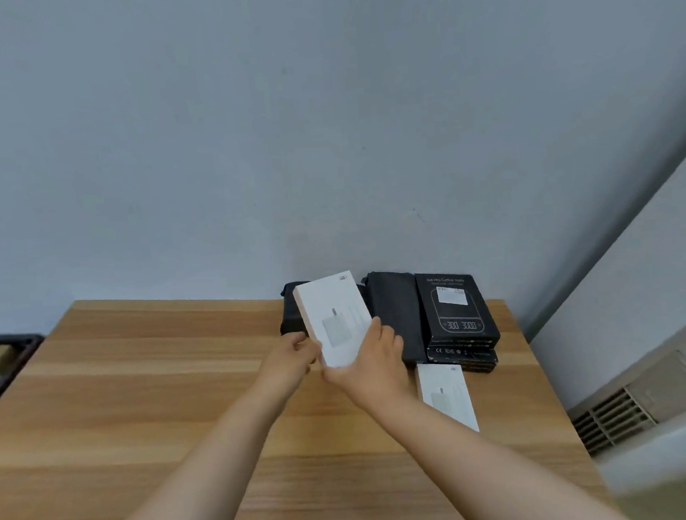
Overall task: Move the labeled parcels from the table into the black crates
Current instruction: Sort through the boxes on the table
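From the head view I look down across a wooden table (140,392) that runs up to a pale grey wall. Both my hands are on one white box (334,318), lifted off the tabletop and tilted so its printed face — a faint charger picture — looks back at me. My left hand (293,353) pinches the box's lower left edge, fingers curled in against that side; my right hand (373,360) cups the lower right corner from beneath, thumb pressed up on the front face and the other fingers hidden behind the cardboard. A second white box (446,396) of the same kind lies flat on the table just right of my right wrist, long side running away from me. Beyond it, against the wall, sits a short stack of black boxes (457,317); the top one shows a scale display and carries a small white label. Left of that stack is a dark, folded-looking item (395,317), and another dark shape (292,315) shows behind the held box — I cannot tell whether either is a crate. A dark-framed thing (6,360) edges into view at far left, off the table; a grilled vent unit (623,411) stands at right.
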A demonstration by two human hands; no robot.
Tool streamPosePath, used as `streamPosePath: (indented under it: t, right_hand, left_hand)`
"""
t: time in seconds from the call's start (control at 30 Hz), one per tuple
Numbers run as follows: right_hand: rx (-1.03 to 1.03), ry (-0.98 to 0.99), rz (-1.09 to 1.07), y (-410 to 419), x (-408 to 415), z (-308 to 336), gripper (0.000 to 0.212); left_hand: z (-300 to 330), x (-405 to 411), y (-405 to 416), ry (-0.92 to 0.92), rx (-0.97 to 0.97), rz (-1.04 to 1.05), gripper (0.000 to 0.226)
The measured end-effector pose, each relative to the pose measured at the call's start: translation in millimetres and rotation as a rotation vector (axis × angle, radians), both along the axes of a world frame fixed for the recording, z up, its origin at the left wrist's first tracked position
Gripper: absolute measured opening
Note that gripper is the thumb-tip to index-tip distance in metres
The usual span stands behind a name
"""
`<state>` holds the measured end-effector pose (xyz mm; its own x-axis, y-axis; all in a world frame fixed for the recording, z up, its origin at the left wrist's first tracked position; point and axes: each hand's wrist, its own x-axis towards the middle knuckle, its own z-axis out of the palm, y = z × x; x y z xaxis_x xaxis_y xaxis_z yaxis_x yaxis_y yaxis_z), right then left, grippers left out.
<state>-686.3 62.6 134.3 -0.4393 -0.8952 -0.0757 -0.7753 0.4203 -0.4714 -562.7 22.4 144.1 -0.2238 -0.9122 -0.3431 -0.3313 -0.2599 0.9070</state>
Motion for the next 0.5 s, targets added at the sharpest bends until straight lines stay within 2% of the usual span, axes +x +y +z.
streamPosePath:
  t: [0.07, 0.2, 0.33, 0.43, 0.5]
  right_hand:
    - [-0.078, 0.002, -0.002, -5, 6, 19, 0.113]
    - [-0.196, 0.018, -0.001, -13, 8, 49, 0.111]
    - [-0.305, 0.052, 0.022, -16, -1, 75, 0.098]
    - [-0.414, -0.013, 0.064, -20, -16, 97, 0.061]
    - [-0.448, -0.173, 0.070, -25, -27, 116, 0.032]
  left_hand:
    - [22, 6, -7, 0.044, -0.076, 0.021, 0.014]
    - [61, 10, -21, 0.086, -0.146, 0.037, 0.009]
    - [88, 12, -36, 0.075, -0.214, 0.011, 0.021]
    - [107, 15, -45, 0.122, -0.265, -0.036, 0.022]
    - [122, 18, -49, 0.135, -0.293, -0.060, 0.023]
